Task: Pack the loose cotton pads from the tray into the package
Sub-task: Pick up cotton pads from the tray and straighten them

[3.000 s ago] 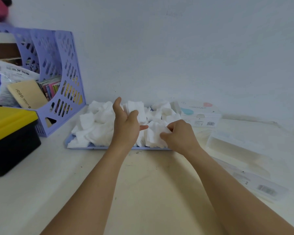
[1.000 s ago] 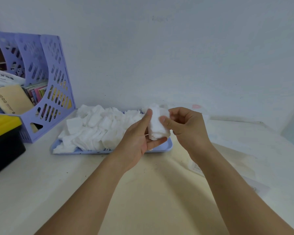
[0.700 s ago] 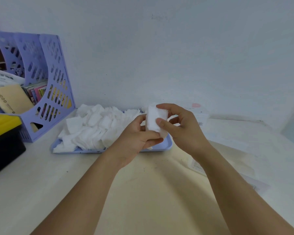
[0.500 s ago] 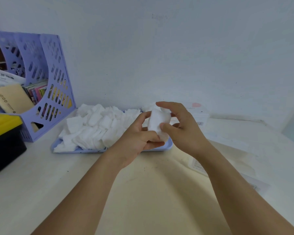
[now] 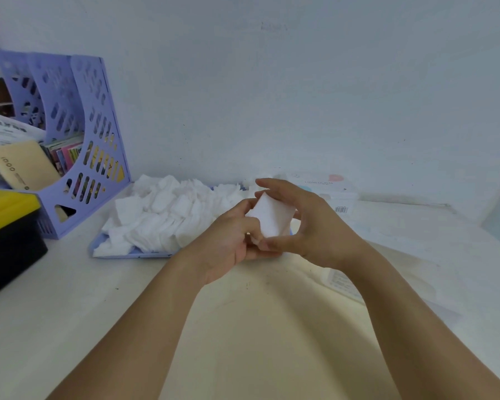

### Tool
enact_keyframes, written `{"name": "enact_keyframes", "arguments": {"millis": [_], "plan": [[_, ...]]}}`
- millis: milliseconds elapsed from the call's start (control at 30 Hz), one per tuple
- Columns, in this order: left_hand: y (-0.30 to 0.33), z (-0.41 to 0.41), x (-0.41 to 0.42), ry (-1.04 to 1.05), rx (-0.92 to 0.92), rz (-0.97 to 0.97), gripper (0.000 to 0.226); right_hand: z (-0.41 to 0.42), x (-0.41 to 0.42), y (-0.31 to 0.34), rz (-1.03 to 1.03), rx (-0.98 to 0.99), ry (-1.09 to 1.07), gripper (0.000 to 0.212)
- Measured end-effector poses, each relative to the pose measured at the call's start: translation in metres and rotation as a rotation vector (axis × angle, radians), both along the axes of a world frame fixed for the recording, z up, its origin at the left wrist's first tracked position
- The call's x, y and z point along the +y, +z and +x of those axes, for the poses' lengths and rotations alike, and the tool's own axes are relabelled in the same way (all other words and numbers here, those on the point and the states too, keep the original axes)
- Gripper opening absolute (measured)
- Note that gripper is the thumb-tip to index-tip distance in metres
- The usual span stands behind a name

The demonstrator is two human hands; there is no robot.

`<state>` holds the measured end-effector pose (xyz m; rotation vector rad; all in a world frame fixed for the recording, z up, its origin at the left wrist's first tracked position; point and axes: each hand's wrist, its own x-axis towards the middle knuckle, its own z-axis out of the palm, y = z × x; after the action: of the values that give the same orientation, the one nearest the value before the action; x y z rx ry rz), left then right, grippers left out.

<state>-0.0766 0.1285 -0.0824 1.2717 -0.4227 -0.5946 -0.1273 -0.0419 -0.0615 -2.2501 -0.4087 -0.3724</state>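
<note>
Both hands, left hand [image 5: 228, 241] and right hand [image 5: 315, 226], grip a squared stack of pads [image 5: 270, 216] above the tray [image 5: 133, 254] edge. Step: aligning. Next, judged: insert into package [image 5: 326, 189] at two o'clock.

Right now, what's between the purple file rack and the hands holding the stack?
In the head view, the blue tray heaped with loose cotton pads lies between the file rack and the stack held in both hands.

A plain pale wall [image 5: 300, 82] stands behind a cream table [image 5: 257, 327]. At the left a lilac file rack [image 5: 78, 157] holds papers, beside a black box with a yellow lid [image 5: 6, 206]
</note>
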Motion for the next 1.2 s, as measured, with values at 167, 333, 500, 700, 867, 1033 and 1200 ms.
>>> {"name": "enact_keyframes", "arguments": {"millis": [167, 333, 500, 700, 867, 1033, 1200], "plan": [[0.001, 0.001, 0.003, -0.024, 0.081, -0.097, 0.061, 0.001, -0.003, -0.001, 0.049, 0.046, 0.053, 0.082], [0.004, -0.002, -0.001, -0.010, 0.073, -0.082, 0.047, 0.000, -0.005, 0.000, 0.088, 0.106, 0.131, 0.081], [0.003, -0.007, -0.001, 0.023, -0.041, -0.014, 0.044, -0.001, -0.003, -0.001, 0.006, 0.129, 0.077, 0.097], [0.002, -0.006, -0.005, 0.057, -0.151, 0.148, 0.062, 0.007, 0.013, -0.009, -0.089, -0.087, -0.108, 0.097], [0.007, -0.004, 0.001, 0.041, -0.043, 0.052, 0.038, 0.010, 0.028, -0.015, -0.019, -0.062, 0.008, 0.095], [0.009, 0.021, 0.018, 0.511, -0.135, 0.004, 0.046, 0.004, 0.015, -0.001, 0.331, 0.021, -0.163, 0.070], [0.010, 0.038, 0.034, 0.743, -0.043, -0.077, 0.039, 0.020, 0.035, -0.022, 0.002, 0.193, -0.512, 0.049]]}}
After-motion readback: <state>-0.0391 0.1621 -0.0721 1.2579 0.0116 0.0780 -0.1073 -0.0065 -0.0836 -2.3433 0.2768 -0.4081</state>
